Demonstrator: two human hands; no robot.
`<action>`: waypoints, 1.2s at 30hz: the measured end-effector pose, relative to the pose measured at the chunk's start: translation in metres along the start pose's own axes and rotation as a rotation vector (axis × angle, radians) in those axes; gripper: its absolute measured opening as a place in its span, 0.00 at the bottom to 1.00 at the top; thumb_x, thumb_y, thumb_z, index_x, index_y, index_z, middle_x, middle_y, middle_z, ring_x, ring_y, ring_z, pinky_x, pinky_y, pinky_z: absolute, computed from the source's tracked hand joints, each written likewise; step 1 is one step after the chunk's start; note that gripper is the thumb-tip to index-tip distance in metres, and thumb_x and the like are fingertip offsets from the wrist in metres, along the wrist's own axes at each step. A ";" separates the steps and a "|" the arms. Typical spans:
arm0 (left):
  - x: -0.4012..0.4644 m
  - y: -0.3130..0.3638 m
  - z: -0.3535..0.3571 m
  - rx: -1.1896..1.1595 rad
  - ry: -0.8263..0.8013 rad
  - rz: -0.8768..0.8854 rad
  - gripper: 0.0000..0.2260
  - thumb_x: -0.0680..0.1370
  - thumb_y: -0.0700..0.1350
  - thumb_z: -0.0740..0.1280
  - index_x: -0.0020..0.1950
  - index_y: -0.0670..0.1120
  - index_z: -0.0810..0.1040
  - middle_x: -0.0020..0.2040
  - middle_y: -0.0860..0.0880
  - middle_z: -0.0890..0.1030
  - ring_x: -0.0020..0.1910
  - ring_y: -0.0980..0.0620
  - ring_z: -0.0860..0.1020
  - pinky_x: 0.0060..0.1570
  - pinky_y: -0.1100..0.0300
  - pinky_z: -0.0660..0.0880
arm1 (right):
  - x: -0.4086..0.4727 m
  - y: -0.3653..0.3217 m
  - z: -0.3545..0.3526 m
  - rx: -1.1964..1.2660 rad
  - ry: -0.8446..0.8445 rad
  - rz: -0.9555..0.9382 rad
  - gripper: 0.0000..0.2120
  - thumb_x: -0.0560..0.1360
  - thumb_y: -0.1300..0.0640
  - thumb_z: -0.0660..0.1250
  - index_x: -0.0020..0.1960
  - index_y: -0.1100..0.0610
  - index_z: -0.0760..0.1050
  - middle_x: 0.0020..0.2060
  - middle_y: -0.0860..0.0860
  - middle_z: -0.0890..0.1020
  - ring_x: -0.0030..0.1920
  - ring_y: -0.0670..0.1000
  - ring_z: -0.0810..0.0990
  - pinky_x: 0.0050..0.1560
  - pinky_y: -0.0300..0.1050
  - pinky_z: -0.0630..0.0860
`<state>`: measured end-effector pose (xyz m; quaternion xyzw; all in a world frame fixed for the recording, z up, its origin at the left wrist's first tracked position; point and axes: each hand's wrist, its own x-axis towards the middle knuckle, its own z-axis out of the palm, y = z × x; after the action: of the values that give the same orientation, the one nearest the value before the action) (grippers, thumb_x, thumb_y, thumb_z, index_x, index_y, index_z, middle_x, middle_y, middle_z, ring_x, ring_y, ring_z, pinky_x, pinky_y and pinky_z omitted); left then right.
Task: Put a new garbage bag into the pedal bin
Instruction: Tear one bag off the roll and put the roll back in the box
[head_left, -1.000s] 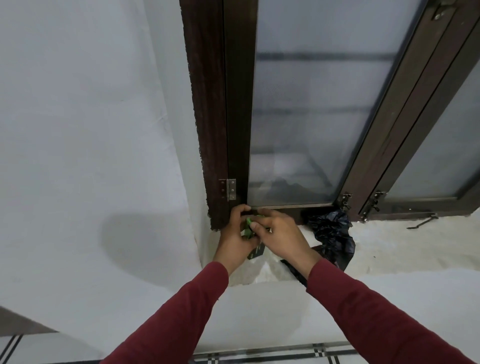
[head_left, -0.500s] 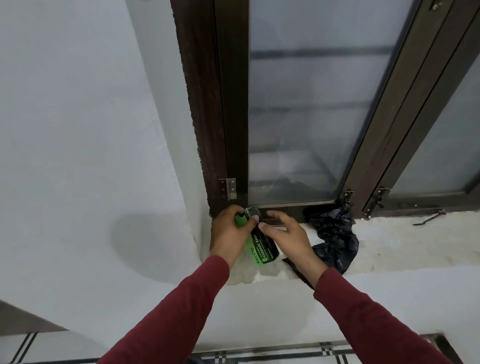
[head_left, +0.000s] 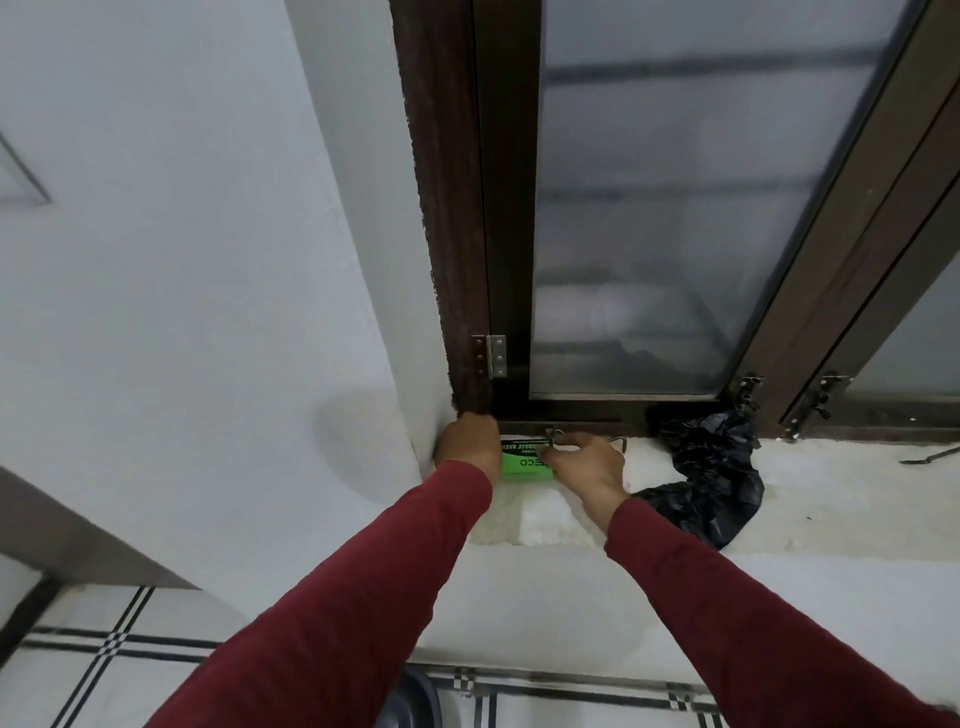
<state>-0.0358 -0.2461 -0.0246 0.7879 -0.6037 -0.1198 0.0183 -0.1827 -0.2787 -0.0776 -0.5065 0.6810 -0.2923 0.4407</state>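
Both hands have gone forward and down since half a second ago, and the green garbage bag roll, which then stood tilted up between them, now lies low on the white window sill, tucked into the corner by the dark window frame.

Its long axis runs left to right across the middle of the frame, level with the sill's edge, one end toward each hand; the printed label faces up and reads upside down from where the person stands (white lettering on green). The left hand covers the roll's left end with its fingers curled round it, its knuckles close against the foot of the frame and the white wall. The right hand pinches the right end between thumb and fingertips, so the visible green stretch lies between the two grips, just beyond the red sleeves.

Right of centre, a crumpled black bag sits on the sill, near the right wrist but apart from the roll. A small metal hook pokes out just behind the right hand, and a hinge is fixed to the frame above the left hand. Frosted glass fills the upper right. Tiled floor with dark lines shows at lower left. Only the frame's bottom rail crowds the roll, from behind.
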 end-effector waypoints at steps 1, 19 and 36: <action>0.001 0.000 0.002 0.014 -0.007 0.009 0.15 0.82 0.34 0.56 0.60 0.38 0.81 0.57 0.40 0.83 0.56 0.40 0.83 0.49 0.52 0.78 | 0.004 0.001 0.002 -0.031 -0.015 0.001 0.18 0.69 0.50 0.78 0.58 0.51 0.84 0.54 0.54 0.86 0.52 0.55 0.86 0.57 0.43 0.80; -0.019 0.112 0.091 -0.066 -0.362 0.590 0.34 0.71 0.48 0.76 0.75 0.53 0.70 0.60 0.43 0.77 0.58 0.43 0.77 0.57 0.49 0.77 | -0.003 0.091 -0.144 -0.635 -0.338 -0.153 0.37 0.67 0.64 0.73 0.75 0.52 0.70 0.73 0.53 0.68 0.73 0.53 0.70 0.67 0.36 0.66; -0.095 0.067 0.016 -1.201 -0.714 0.403 0.24 0.75 0.54 0.76 0.68 0.46 0.78 0.62 0.44 0.84 0.62 0.46 0.82 0.64 0.50 0.78 | -0.125 0.037 -0.155 0.678 -0.210 -0.180 0.15 0.78 0.69 0.67 0.64 0.62 0.77 0.56 0.60 0.86 0.56 0.60 0.86 0.56 0.54 0.83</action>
<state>-0.1253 -0.1712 -0.0126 0.4284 -0.5364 -0.6747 0.2712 -0.3250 -0.1560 -0.0023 -0.4167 0.4492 -0.4856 0.6236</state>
